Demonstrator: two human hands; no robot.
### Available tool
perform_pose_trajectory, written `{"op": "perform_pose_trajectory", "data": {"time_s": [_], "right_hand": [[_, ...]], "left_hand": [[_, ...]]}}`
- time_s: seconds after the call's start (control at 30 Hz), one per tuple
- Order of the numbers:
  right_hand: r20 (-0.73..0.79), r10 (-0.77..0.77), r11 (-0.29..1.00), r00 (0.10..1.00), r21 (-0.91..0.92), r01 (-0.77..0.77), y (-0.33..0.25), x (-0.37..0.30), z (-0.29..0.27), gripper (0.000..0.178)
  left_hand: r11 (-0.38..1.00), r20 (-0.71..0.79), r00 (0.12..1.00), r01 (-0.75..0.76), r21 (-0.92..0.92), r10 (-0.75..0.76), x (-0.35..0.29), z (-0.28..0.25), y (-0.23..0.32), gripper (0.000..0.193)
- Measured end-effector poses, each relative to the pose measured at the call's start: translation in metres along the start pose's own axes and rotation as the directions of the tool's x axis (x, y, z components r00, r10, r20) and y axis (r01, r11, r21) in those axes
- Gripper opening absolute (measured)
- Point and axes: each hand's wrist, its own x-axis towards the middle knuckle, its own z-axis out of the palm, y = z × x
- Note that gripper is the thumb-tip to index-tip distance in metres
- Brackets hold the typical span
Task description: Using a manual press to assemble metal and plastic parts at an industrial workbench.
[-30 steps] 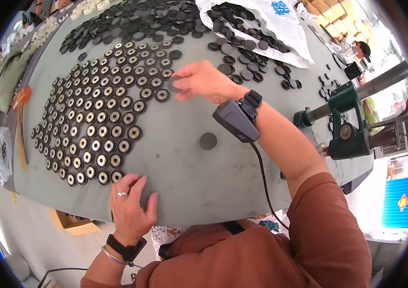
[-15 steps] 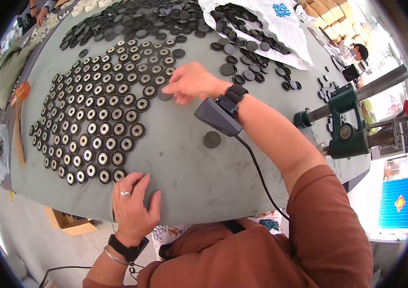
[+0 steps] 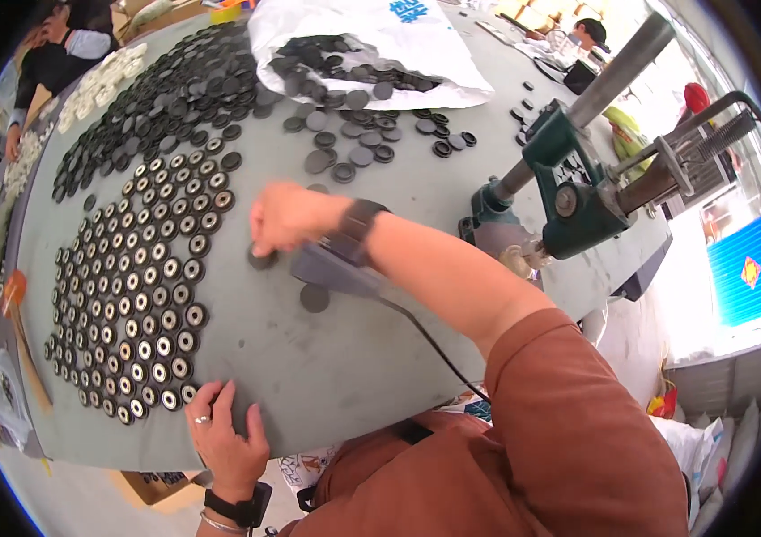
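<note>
My right hand [image 3: 289, 217] is over the middle of the table, blurred by motion. Its fingertips close on a dark round cap [image 3: 261, 259] at the tabletop. A second dark cap [image 3: 314, 298] lies just nearer, beside the device strapped at my right wrist. My left hand [image 3: 230, 441] rests at the table's front edge, fingers apart and holding nothing. Its fingertips are beside the nearest of many black round pieces with metal bearings [image 3: 164, 346], set out in close rows at the left.
Loose black caps [image 3: 174, 94] are heaped at the far side, some spilling from a white sack [image 3: 452, 63]. A green press [image 3: 568, 188] stands at the right. An orange-headed mallet [image 3: 15, 291] lies at the left edge. Other people are at the far left and far right.
The whole view has shifted and turned. My right hand has come nearer to the loose cap on the table, away from the bearing rows' far end. My left hand stays at the edge.
</note>
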Motion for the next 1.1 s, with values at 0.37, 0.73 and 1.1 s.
{"op": "perform_pose_trajectory", "data": {"time_s": [0.37, 0.73, 1.1], "right_hand": [[-0.752, -0.104, 0.768, 0.651, -0.477, -0.427, 0.153, -0.016, -0.088, 0.023], [-0.753, -0.399, 0.878, 0.524, -0.479, -0.019, 0.058, 0.009, -0.058, 0.014], [-0.201, 0.126, 0.682, 0.971, 0.729, 0.062, -0.001, 0.069, -0.002, 0.023]], "left_hand": [[1.000, 0.048, 0.999, 0.007, -0.028, -0.006, 0.002, -0.002, 0.001, 0.037], [0.997, 0.041, 0.997, 0.063, -0.047, -0.061, 0.003, -0.004, 0.000, 0.039], [0.998, -0.005, 0.999, 0.043, -0.039, -0.043, 0.001, -0.003, -0.004, 0.038]]}}
